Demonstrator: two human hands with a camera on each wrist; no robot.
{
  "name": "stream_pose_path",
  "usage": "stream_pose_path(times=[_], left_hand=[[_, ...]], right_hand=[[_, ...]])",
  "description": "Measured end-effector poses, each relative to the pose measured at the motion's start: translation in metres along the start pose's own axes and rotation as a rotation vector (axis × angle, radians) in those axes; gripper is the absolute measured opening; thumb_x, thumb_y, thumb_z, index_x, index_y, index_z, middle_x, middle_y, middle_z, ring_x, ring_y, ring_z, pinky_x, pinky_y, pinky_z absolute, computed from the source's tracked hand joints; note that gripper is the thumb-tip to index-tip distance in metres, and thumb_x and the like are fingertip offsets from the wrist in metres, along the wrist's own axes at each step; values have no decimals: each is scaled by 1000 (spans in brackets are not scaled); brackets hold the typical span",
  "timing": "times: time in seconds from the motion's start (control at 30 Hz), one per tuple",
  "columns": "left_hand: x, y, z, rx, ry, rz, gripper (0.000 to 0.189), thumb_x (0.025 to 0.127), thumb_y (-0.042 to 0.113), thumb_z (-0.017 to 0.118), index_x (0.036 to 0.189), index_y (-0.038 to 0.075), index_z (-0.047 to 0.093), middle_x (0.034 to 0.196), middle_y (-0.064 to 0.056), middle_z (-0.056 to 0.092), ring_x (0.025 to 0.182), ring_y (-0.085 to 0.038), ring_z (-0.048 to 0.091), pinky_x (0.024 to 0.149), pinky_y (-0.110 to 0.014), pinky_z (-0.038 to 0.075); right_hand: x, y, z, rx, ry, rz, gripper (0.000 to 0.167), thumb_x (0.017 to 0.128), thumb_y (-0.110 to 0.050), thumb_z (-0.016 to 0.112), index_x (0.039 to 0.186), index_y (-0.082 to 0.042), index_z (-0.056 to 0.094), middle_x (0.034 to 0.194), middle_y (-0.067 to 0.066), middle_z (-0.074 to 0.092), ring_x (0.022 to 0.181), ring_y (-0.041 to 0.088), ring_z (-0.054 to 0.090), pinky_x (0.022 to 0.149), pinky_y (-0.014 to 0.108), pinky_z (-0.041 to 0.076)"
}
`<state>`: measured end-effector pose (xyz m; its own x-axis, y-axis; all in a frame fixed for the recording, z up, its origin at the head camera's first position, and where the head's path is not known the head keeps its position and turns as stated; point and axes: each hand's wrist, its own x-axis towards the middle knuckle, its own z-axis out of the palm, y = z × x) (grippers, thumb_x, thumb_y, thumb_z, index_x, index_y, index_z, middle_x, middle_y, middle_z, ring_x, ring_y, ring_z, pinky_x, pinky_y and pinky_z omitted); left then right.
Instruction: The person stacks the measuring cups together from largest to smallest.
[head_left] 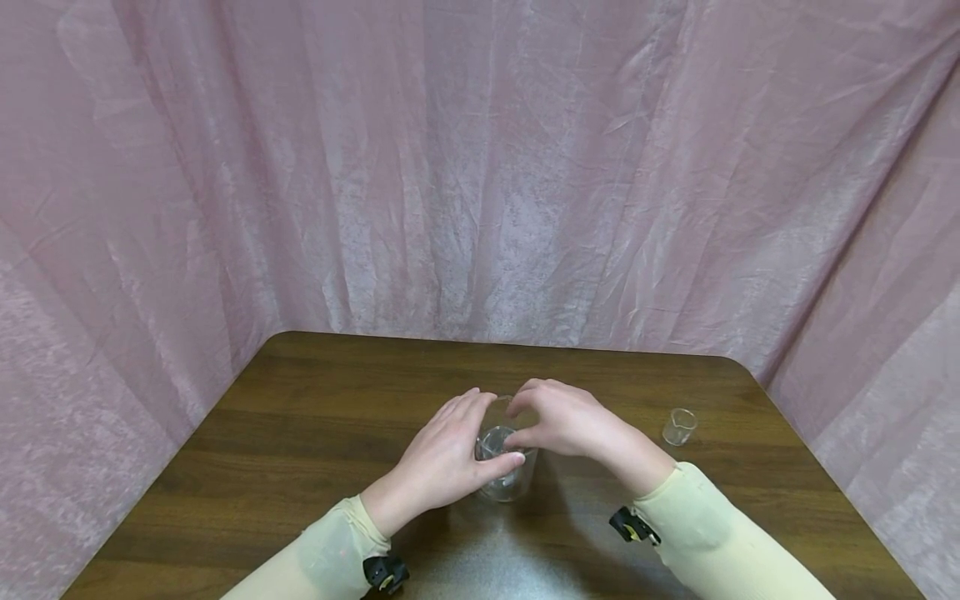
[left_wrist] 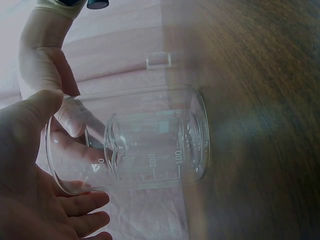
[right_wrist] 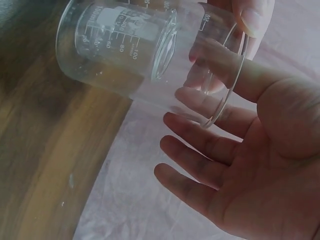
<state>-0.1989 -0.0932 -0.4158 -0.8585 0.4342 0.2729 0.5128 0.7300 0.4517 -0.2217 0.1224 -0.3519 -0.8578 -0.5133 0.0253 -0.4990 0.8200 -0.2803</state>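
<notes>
Pale yellow sleeves [head_left: 322, 554] enter from the near edge. Left hand [head_left: 444, 454] grips the large beaker [left_wrist: 150, 97] near its rim, thumb on the near side and fingers toward the far side. Inside that beaker, at the middle of the worktop [head_left: 300, 433], stands a smaller beaker [right_wrist: 125, 50]. Right hand [head_left: 558, 421] has its fingers spread, thumb and index reaching within the large rim, just above the smaller one's mouth. Well to the right sits a tiny beaker [head_left: 679, 427]; pink curtains [head_left: 480, 167] hang at the far side.
</notes>
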Motion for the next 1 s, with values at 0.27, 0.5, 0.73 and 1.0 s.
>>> stream_pose_path(times=[0.27, 0.5, 0.73, 1.0], left_hand=[[0, 0, 0, -1, -1, -5, 92, 97, 70, 73, 160, 7, 51, 164, -16, 53, 159, -37, 41, 130, -57, 33], [0, 0, 0, 4, -3, 1, 93, 97, 70, 73, 161, 6, 51, 165, -16, 53, 159, -36, 41, 130, -56, 33], [0, 0, 0, 1, 6, 11, 92, 96, 68, 75, 160, 6, 52, 163, -15, 55, 159, -35, 41, 130, -54, 32], [1, 0, 1, 4, 24, 33, 88, 96, 66, 76, 156, 6, 54, 159, -15, 58, 158, -36, 43, 130, -54, 33]], right_hand=[[-7, 5, 0, 25, 62, -28, 33, 95, -38, 88, 120, -17, 83, 130, 0, 74, 122, 27, 70, 98, 53, 60], [-14, 9, 0, 15, 130, -70, 33, 101, -39, 82, 126, -18, 81, 134, 1, 73, 127, 28, 69, 101, 56, 59], [-22, 12, 0, 28, 194, -63, 40, 101, -39, 81, 135, -17, 76, 139, 0, 72, 132, 26, 67, 104, 57, 58], [-31, 16, 0, 0, 234, -34, 54, 103, -42, 79, 148, -14, 70, 150, 8, 67, 141, 32, 61, 110, 61, 54]])
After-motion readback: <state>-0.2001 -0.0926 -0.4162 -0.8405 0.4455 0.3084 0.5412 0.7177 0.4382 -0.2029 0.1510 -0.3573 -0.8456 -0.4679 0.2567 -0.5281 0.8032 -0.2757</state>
